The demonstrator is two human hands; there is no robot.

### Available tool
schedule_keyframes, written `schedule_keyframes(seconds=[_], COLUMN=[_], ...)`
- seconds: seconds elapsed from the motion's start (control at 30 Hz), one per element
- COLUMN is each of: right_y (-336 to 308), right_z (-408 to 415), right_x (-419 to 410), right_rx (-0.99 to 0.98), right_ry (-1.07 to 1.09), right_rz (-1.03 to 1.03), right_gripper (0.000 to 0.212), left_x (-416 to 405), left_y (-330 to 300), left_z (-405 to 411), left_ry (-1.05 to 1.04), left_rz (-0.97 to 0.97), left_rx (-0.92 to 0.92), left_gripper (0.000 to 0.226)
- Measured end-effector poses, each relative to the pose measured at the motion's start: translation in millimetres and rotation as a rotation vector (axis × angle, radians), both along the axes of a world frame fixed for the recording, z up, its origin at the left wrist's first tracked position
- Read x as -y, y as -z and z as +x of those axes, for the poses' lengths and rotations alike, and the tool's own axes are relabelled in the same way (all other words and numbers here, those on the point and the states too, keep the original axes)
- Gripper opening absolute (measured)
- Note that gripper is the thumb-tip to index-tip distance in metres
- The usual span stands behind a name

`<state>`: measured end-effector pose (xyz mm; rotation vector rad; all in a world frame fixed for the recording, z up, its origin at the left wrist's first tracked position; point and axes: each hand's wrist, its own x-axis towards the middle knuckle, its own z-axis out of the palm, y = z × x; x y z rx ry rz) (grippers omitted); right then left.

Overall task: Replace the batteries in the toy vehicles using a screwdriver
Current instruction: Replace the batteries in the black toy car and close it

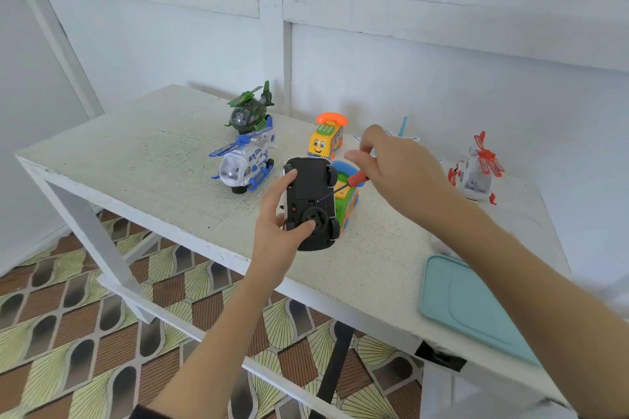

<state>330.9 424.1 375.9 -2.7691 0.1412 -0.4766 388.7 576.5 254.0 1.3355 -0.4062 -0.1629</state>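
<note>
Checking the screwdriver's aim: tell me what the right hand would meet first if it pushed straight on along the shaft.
Probably the black toy car's underside, held by the left hand; the screwdriver tip looks already there.

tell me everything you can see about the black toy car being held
The black plastic toy car is held above the white table, turned so its flat underside faces the camera. Small black wheels show at its corners, and a round wheel-like part sits near the lower end. The left hand grips it, fingers on its left edge and thumb on the round part. The orange-handled screwdriver, pinched by the right hand, has its thin shaft tip on the underside.
</note>
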Motion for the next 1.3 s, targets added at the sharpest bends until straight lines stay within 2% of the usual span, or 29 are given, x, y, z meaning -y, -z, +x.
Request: schedule_keyframes(seconds=[0.07, 0.1, 0.17, 0.23, 0.3, 0.37, 0.43, 0.53, 0.6, 0.67, 0.77, 0.8, 0.9, 0.93, 1.0, 1.1, 1.17, 1.3], right_y=[3, 5, 5, 5, 2, 1, 5, 10, 13, 10, 10, 11, 12, 13, 12, 15, 16, 21], right_z=[3, 3, -1, -3, -2, 1, 0, -4, -5, -3, 0, 0, 0, 1, 3, 6, 4, -6], right_x=[5, 8, 10, 11, 9, 10, 12, 11, 10, 5, 5, 6, 9, 9, 7, 13, 20, 31], right_rx=[-0.032, -0.016, -0.005, -0.030, -0.035, -0.058, -0.050, -0.002, 0.009, 0.024, 0.008, 0.022, 0.029, 0.029, 0.020, -0.073, -0.133, -0.278], right_ry=[0.117, 0.081, -0.115, -0.218, -0.115, 0.038, 0.053, -0.175, -0.203, -0.085, 0.040, 0.001, -0.222, -0.228, -0.106, 0.099, 0.092, -0.062], right_rz=[-0.125, -0.070, 0.183, 0.302, 0.242, 0.053, -0.006, 0.239, 0.296, 0.184, -0.016, 0.016, 0.282, 0.282, 0.154, -0.069, -0.040, -0.058], right_gripper=[0.032, 0.029, 0.014, 0.021, 0.018, 0.021, 0.026, 0.021, 0.021, 0.016, 0.031, 0.030, 0.022, 0.022, 0.015, 0.038, 0.049, 0.033], left_x=[0, -1, -2, -3, -3, -2, -2, -4, -4, -3, -4, -4, -5, -5, -4, -5, -6, -7], left_y=[1, 2, 3, 3, 3, 2, 1, 1, 2, 2, 1, 2, 2, 2, 3, 3, 3, 2], left_z=[0, 0, 0, 1, 0, 1, 1, 4, 5, 4, 3, 3, 4, 4, 3, 2, 3, 8], left_ry=[-0.001, -0.003, -0.008, -0.010, -0.011, -0.011, -0.012, -0.026, -0.025, -0.026, -0.020, -0.018, -0.022, -0.022, -0.020, -0.023, -0.022, -0.030], left_rz=[-0.003, -0.008, -0.016, -0.015, -0.012, -0.022, -0.027, -0.032, -0.030, -0.029, -0.023, -0.017, -0.014, -0.010, -0.004, -0.014, -0.016, -0.030], left_rx=[-0.018, -0.030, -0.048, -0.046, -0.038, -0.035, -0.037, -0.039, -0.033, -0.028, -0.024, -0.022, -0.018, -0.015, -0.016, -0.024, -0.013, 0.003], left_gripper=[0.076, 0.076, 0.076, 0.077, 0.077, 0.077, 0.077, 0.076, 0.076, 0.077, 0.077, 0.077, 0.077, 0.077, 0.077, 0.077, 0.077, 0.079])
